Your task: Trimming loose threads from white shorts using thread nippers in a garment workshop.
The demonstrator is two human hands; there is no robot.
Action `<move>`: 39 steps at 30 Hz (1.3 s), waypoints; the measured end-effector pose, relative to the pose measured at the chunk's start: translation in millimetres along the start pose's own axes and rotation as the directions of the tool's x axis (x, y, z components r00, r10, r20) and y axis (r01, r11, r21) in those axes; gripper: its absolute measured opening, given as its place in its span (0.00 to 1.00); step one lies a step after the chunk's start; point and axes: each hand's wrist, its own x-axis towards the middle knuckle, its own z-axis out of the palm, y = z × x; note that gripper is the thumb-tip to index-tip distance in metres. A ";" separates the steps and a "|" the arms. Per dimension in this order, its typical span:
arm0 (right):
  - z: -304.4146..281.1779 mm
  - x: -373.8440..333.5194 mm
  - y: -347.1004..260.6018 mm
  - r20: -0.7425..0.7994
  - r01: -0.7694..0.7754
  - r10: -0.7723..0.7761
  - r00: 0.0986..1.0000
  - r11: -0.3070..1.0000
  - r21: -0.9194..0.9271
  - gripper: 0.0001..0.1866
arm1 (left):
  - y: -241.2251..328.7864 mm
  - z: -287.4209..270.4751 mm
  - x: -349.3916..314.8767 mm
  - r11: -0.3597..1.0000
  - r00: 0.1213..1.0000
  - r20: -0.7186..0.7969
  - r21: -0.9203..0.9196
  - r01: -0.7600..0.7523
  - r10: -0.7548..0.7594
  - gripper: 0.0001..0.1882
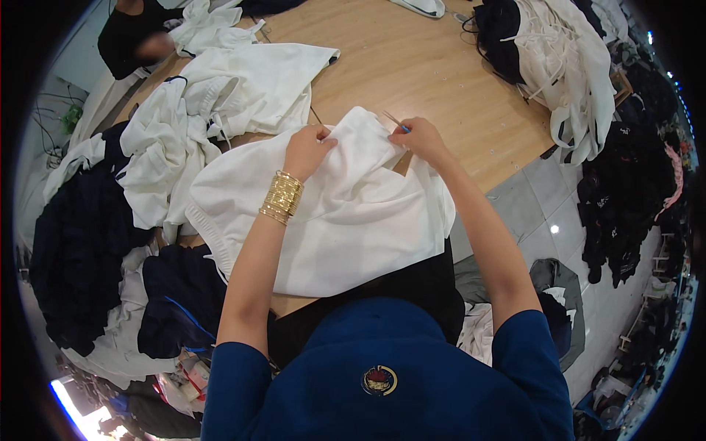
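Note:
A pair of white pants [353, 242] lies spread over the table in front of me, its gathered elastic waistband [208, 234] toward the left. My left hand [309, 152] pinches the white cloth near its far edge; gold bangles circle that wrist. Just to the right, my right hand [421, 140] is closed around small scissors [392, 117], their thin blades pointing up and left beyond the cloth. A bit of blue handle shows between the fingers. Beside this hand the fabric folds, and a patch of table shows through a gap.
More white garments [250, 84] are heaped at the far left of the wooden table [397, 59]. Dark navy clothes [81, 250] pile up on the left. Cream and navy garments [562, 66] lie at the far right. Another person [136, 40] is at the upper left.

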 end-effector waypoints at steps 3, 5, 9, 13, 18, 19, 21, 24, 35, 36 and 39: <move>-13.9 -15.1 -26.0 0.076 0.012 -0.033 0.997 0.965 0.263 0.13 | 5.9 -19.0 -18.6 0.946 0.989 -0.147 -0.321 -0.038 -0.010 0.08; -33.4 -43.0 -56.1 0.168 -0.107 0.024 0.985 0.856 0.506 0.11 | 22.7 -48.3 -41.4 0.890 0.988 -0.145 -0.455 -0.030 -0.041 0.07; -39.0 -83.9 -81.4 0.255 -0.068 -0.113 0.960 0.791 0.608 0.08 | 37.9 -80.0 -84.7 0.689 0.994 -0.073 -0.724 0.005 -0.083 0.04; -32.0 -98.5 -99.2 0.262 -0.032 -0.168 0.950 0.784 0.620 0.08 | 34.3 -89.1 -107.6 0.679 0.993 -0.087 -0.734 -0.007 -0.084 0.04; -29.9 -108.5 -113.3 0.271 -0.014 -0.177 0.946 0.814 0.581 0.09 | 28.0 -96.7 -134.1 0.690 0.994 -0.088 -0.724 -0.017 -0.068 0.05; -29.3 -109.9 -115.1 0.292 -0.023 -0.175 0.940 0.823 0.567 0.09 | 25.7 -98.2 -139.1 0.690 0.993 -0.094 -0.724 -0.018 -0.073 0.05; -27.1 -112.7 -121.0 0.298 0.007 -0.196 0.934 0.845 0.534 0.09 | 21.7 -100.6 -148.6 0.723 0.997 -0.042 -0.691 0.020 -0.067 0.05; -16.4 -114.0 -119.2 0.241 0.160 -0.299 0.923 0.870 0.467 0.10 | 41.3 -101.7 -153.9 0.927 0.966 -0.208 -0.370 0.066 -0.152 0.06; 30.2 -153.9 -126.7 0.284 0.776 -0.723 0.629 0.564 -0.284 0.11 | 60.8 -53.6 -150.7 0.366 0.907 0.395 -0.830 0.420 -0.145 0.15; 32.4 -158.5 -124.0 0.291 0.772 -0.720 0.631 0.542 -0.331 0.10 | 56.1 -46.8 -151.3 0.362 0.922 0.370 -0.849 0.385 -0.112 0.16; 32.6 -167.5 -112.4 0.171 0.745 -0.744 0.646 0.565 -0.355 0.16 | 62.1 -37.3 -154.1 0.128 0.944 0.233 -0.955 0.267 -0.232 0.17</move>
